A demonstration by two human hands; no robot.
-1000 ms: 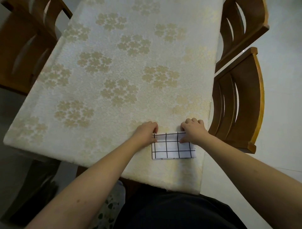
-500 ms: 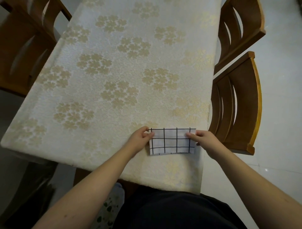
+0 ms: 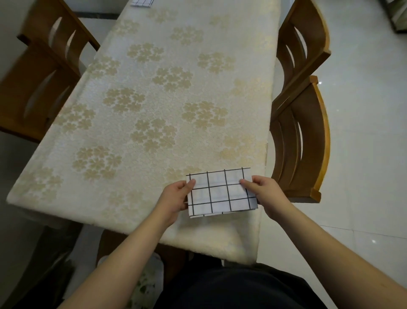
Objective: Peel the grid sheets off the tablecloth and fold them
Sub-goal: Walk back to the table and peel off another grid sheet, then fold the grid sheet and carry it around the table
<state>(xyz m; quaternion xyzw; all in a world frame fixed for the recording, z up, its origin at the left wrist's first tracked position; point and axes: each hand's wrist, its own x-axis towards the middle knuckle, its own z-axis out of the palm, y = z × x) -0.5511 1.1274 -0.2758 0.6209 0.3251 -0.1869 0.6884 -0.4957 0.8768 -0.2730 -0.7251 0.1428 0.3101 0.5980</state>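
A folded white sheet with a black grid is held flat just above the near right part of the cream floral tablecloth. My left hand pinches its left edge, thumb on top. My right hand pinches its right edge the same way. A second grid sheet lies at the far end of the table, cut off by the top of the view.
Two wooden chairs stand along the table's right side and two more along the left. Shiny white floor tiles lie to the right. The table's near edge is just in front of my dark-clothed body.
The folded sheet was pressed on the cloth under both hands; now it is lifted off and held by its two side edges. The view has tilted up, showing the far sheet.
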